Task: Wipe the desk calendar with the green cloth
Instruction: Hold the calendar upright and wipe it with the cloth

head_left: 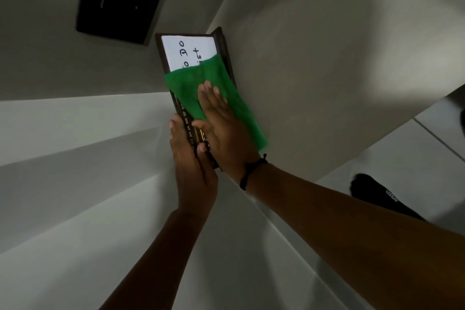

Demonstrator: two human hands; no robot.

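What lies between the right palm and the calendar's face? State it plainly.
The green cloth, pressed flat under the right hand against the desk calendar, as the head view shows.

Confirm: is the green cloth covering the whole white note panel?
No: the green cloth under the right hand leaves the white note panel partly bare.

Dark-framed desk calendar (176, 98) with white handwritten note panel toward 12 o'clock and gold month labels along its 9 o'clock edge, green cloth (201, 83) spread flat over its middle, draping past the frame toward 5 o'clock.
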